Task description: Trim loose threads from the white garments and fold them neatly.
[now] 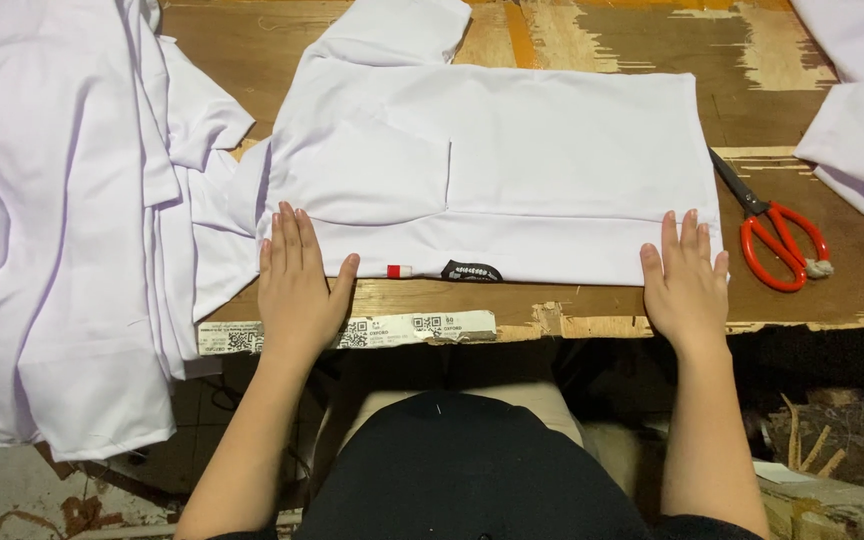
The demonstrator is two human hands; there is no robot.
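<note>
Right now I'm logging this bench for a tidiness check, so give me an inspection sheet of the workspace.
Surface: worn wooden table, paint scuffed, paper label strip stuck along the near edge.
Job's things: folded white shirt lying flat, small tags at its near hem.
Clutter: pile of white garments at left; more white fabric at right; red-handled scissors beside the shirt.
Grippers: left hand and right hand flat on the shirt's near edge.
Cables: nothing seen.
Surroundings: debris on the floor below the table.
</note>
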